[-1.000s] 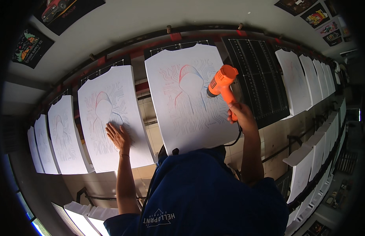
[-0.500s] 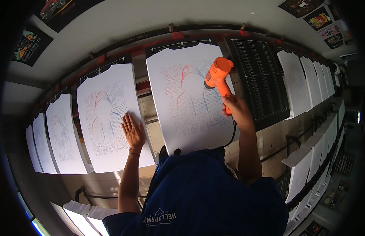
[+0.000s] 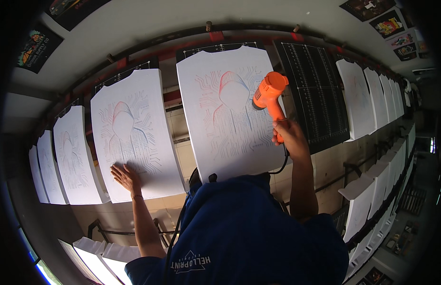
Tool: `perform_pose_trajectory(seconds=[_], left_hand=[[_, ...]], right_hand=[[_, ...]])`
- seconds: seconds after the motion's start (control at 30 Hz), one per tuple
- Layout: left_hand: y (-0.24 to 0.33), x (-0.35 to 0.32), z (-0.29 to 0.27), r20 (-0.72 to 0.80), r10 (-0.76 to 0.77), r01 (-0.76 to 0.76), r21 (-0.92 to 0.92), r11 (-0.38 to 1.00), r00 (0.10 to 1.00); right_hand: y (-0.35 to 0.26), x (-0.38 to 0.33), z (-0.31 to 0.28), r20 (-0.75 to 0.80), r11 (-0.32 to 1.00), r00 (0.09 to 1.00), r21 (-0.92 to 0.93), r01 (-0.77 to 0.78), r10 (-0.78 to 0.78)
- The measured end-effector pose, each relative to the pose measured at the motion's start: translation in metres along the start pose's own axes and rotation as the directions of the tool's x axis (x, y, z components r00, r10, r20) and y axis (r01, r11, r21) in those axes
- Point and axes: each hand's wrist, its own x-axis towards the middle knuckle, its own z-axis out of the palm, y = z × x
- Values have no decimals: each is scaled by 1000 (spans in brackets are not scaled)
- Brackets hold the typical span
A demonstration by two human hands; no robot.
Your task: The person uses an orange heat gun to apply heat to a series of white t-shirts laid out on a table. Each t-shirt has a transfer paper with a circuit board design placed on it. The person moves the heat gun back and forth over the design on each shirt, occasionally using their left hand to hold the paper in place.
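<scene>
In my right hand (image 3: 292, 138) is an orange heat gun (image 3: 269, 92), gripped by its handle, its dark nozzle pointing left and down. It hangs over the right side of a white T-shirt (image 3: 215, 164) stretched on a board before me, printed with a hooded figure and circuit-like lines in red, blue and grey. My left hand (image 3: 127, 178) lies flat, fingers stretched out, on the lower part of a second white T-shirt (image 3: 166, 175) to the left, which carries the same print. A dark cord runs down from the heat gun's handle.
A bare black board with white markings (image 3: 318, 95) stands to the right. More white shirts on boards line up at the far left (image 3: 85, 175) and far right (image 3: 356, 102). Behind the boards runs a dark rail (image 3: 159, 42). Another row of boards (image 3: 365, 204) lies at the lower right.
My left hand has slid left and toward me over the left shirt, from its right side to below the print. The heat gun has shifted slightly right and nearer, still in my right hand.
</scene>
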Motion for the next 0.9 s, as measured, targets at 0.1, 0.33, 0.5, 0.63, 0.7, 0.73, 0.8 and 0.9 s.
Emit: perform_pose_trajectory(seconds=[0.1,0.33,0.5,0.63,0.7,0.73,0.8,0.9], left_hand=[[15,-8,-3,9,0,1,-40,999,1000],[69,-50,-13,91,236,-235,-25,972,968],[28,-22,0,34,140,-140,-4,990,990],[-7,4,3,-6,-53,53,29,998,999],[-2,8,1,4,-100,100,20,995,995],[3,7,1,4,-93,93,5,996,996],[13,0,0,5,-44,44,-25,999,999],[48,-25,-5,21,79,-77,-70,995,997]], right_hand=[[-1,-7,-3,58,999,997,-14,-48,49],[3,-25,4,7,998,1000,-55,-30,31],[14,-25,-6,48,998,997,-15,-64,65],[10,-34,-3,35,998,997,-37,-60,62],[8,-40,-10,88,996,993,-60,-67,73],[7,-43,-13,114,995,990,-71,-75,83],[11,-53,-13,107,993,991,-94,-75,85],[9,-61,-17,114,981,981,-130,-141,156]])
